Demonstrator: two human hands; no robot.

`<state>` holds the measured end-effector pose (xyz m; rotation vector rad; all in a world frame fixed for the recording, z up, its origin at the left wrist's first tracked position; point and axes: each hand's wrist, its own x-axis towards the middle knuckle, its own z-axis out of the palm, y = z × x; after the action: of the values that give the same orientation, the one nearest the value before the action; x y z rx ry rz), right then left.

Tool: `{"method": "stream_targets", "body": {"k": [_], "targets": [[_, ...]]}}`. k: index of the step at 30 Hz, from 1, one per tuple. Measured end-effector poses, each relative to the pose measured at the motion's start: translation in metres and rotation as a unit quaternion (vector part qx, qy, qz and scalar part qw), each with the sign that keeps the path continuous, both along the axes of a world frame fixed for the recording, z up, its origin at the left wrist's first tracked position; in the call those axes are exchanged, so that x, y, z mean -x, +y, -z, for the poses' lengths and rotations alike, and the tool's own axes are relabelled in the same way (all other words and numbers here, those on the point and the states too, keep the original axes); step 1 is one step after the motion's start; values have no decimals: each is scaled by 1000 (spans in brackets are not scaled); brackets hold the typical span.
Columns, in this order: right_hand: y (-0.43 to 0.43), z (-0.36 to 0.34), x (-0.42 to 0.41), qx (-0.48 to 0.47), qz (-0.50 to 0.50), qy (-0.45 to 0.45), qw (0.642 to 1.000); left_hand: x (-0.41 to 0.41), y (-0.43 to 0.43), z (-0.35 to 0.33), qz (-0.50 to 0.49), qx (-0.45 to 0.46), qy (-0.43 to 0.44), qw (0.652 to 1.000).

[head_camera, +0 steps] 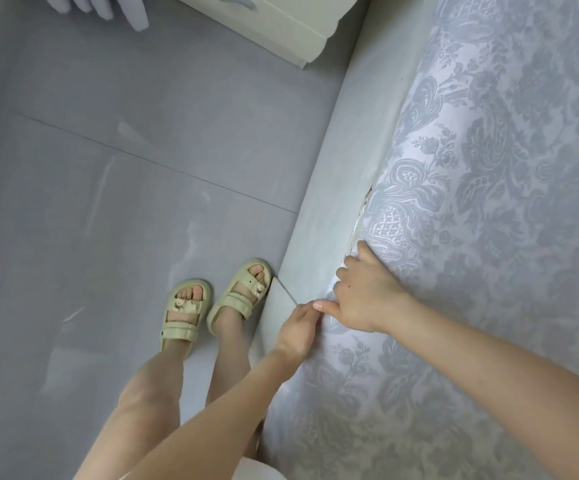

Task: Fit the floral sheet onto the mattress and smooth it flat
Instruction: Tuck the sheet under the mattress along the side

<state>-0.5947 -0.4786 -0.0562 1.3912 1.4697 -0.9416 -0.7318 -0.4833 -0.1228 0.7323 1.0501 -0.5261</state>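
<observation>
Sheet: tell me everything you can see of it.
The sheet is pale grey-blue cloth, slightly shiny, with a damask-like pattern of flowers and leaves. It lies spread mostly flat and fills the right of the view. Its left edge runs along the pale bed frame, with a whitish strip showing in the gap between them. The right hand curls its fingers over that edge, and the left hand seems to pinch it just beside.

No text, label, brand, number or sign can be read anywhere in this view.
</observation>
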Motion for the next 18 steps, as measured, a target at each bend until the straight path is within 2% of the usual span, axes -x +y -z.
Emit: {"method": "stream_targets", "body": {"k": [5,8,10,14,18], "targets": [[22,26,5,83,68,-31,994,20,-4,-5,-73,51,-23,996],[23,34,8,136,53,-59,988,29,-12,-3,-98,68,-19,993],[20,33,12,161,40,-59,984,30,-16,-4,-74,85,-57,992],[13,15,2,142,46,-47,988,10,-25,-8,11,136,-118,984],[10,22,3,142,53,-49,987,3,-36,11,31,199,-79,976]]}}
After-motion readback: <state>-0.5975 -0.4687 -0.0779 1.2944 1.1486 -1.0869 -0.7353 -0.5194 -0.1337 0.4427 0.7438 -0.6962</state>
